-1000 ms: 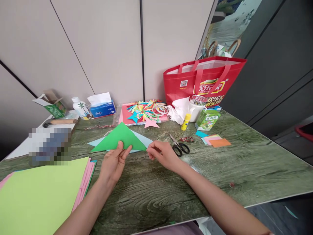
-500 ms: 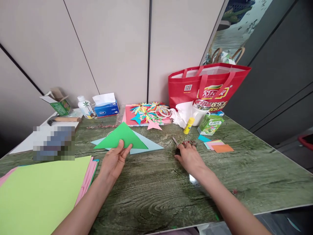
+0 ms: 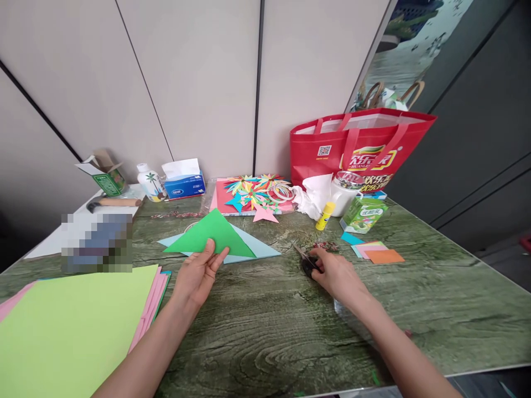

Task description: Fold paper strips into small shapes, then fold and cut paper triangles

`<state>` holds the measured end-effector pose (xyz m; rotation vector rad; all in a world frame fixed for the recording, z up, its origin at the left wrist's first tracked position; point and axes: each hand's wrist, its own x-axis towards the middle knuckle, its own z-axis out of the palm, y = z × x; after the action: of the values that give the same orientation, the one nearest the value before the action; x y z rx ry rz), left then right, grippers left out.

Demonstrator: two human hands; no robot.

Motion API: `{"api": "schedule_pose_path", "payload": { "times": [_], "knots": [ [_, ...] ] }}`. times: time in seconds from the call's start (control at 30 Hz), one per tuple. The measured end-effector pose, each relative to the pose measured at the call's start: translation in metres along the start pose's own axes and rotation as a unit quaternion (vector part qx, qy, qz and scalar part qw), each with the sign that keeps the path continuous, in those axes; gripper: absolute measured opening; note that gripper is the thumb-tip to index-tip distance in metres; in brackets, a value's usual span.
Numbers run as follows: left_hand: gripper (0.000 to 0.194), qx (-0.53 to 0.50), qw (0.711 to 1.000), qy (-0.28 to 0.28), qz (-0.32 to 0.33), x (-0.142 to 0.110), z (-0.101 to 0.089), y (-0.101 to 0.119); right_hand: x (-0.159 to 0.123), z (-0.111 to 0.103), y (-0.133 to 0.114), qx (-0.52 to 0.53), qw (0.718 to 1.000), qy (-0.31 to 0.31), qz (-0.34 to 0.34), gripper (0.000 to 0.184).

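Note:
My left hand point(image 3: 199, 268) pinches the lower edge of a green paper triangle point(image 3: 213, 235) between thumb and fingers. The triangle stands tilted up above the table, its point toward the back. Behind it, partly hidden, lies a light blue folded paper point(image 3: 253, 251). My right hand point(image 3: 338, 271) is closed at the dark handles of a small pair of scissors point(image 3: 309, 264). The blades point to the back left, close to the tabletop. A heap of reddish beads or string point(image 3: 326, 246) lies just behind that hand.
A stack of coloured paper point(image 3: 78, 326) covers the front left. At the back are a tissue box point(image 3: 185, 185), paper stars point(image 3: 249, 193), a glue stick point(image 3: 326, 216), a green carton point(image 3: 363, 215) and a red bag point(image 3: 319, 160). Small paper pieces point(image 3: 385, 256) lie on the right.
My right hand has shifted slightly right and nearer to me, and the scissors have come toward me with more of their handles showing. The left hand keeps its hold. The view has shifted slightly.

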<state>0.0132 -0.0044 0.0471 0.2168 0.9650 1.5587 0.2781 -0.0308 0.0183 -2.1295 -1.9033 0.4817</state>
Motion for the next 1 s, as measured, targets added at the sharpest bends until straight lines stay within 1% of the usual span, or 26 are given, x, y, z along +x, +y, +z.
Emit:
{"api": "schedule_pose_path", "payload": {
  "times": [0.03, 0.07, 0.1, 0.13, 0.17, 0.2, 0.23, 0.27, 0.3, 0.33, 0.4, 0.47, 0.53, 0.6, 0.67, 0.73, 0.83, 0.9, 1.0],
  "knots": [
    [0.039, 0.002, 1.0, 0.0, -0.001, 0.0, 0.0, 0.0, 0.0, 0.0, -0.001, 0.078, 0.997, -0.004, -0.022, 0.04],
    [0.039, 0.004, 1.0, -0.002, -0.003, 0.0, 0.0, 0.0, -0.001, 0.0, -0.003, 0.174, 0.984, -0.016, -0.046, 0.04],
    [0.038, 0.005, 1.0, -0.003, -0.004, 0.0, -0.001, 0.0, -0.001, 0.0, -0.007, 0.282, 0.956, -0.033, -0.07, 0.041],
    [0.038, 0.006, 1.0, -0.004, -0.005, 0.0, -0.001, -0.001, -0.002, 0.0, -0.013, 0.38, 0.919, -0.064, -0.086, 0.041],
    [0.038, 0.006, 1.0, -0.004, -0.006, 0.0, -0.002, -0.001, -0.003, 0.0, -0.02, 0.455, 0.881, -0.09, -0.097, 0.041],
    [0.037, 0.005, 1.0, -0.005, -0.007, 0.0, -0.002, -0.001, -0.003, 0.001, -0.027, 0.507, 0.85, -0.105, -0.102, 0.042],
    [0.037, 0.003, 1.0, -0.004, -0.006, 0.001, -0.002, -0.001, -0.003, 0.001, -0.035, 0.541, 0.827, -0.112, -0.1, 0.043],
    [0.037, 0.001, 1.0, -0.004, -0.005, 0.001, -0.002, -0.001, -0.002, 0.003, -0.042, 0.565, 0.813, -0.108, -0.092, 0.046],
    [0.037, 0.001, 1.0, -0.003, -0.004, 0.001, -0.003, -0.002, -0.001, 0.005, -0.049, 0.575, 0.809, -0.092, -0.08, 0.05],
    [0.036, 0.003, 1.0, -0.001, -0.004, 0.001, -0.003, -0.002, 0.0, 0.008, -0.055, 0.574, 0.813, -0.069, -0.069, 0.051],
    [0.036, 0.008, 1.0, 0.0, -0.003, 0.0, -0.002, -0.003, 0.003, 0.014, -0.066, 0.57, 0.818, -0.04, -0.067, 0.04],
    [0.037, 0.014, 1.0, -0.006, -0.003, -0.001, -0.002, -0.005, 0.004, 0.02, -0.074, 0.579, 0.81, -0.037, -0.085, 0.037],
    [0.037, 0.019, 1.0, -0.018, -0.005, -0.003, -0.003, -0.007, 0.004, 0.024, -0.081, 0.592, 0.799, -0.052, -0.088, 0.039],
    [0.034, 0.023, 0.999, -0.028, -0.011, -0.004, -0.003, -0.009, 0.003, 0.027, -0.088, 0.583, 0.807, -0.054, -0.076, 0.039],
    [0.034, 0.021, 0.999, -0.033, -0.015, -0.005, -0.003, -0.009, 0.002, 0.029, -0.094, 0.582, 0.809, -0.036, -0.07, 0.033],
    [0.032, 0.024, 0.999, -0.034, -0.018, -0.005, -0.003, -0.009, 0.0, 0.029, -0.097, 0.587, 0.806, -0.018, -0.07, 0.028],
    [0.023, 0.042, 0.997, -0.047, -0.032, -0.006, -0.003, -0.008, -0.002, 0.03, -0.098, 0.588, 0.805, -0.008, -0.074, 0.026],
    [0.02, 0.048, 0.997, -0.053, -0.036, -0.007, -0.003, -0.007, -0.003, 0.031, -0.097, 0.579, 0.811, -0.004, -0.078, 0.024],
    [0.022, 0.045, 0.997, -0.048, -0.031, -0.008, -0.004, -0.008, -0.004, 0.033, -0.096, 0.552, 0.829, 0.011, -0.091, 0.022]
  ]
}}
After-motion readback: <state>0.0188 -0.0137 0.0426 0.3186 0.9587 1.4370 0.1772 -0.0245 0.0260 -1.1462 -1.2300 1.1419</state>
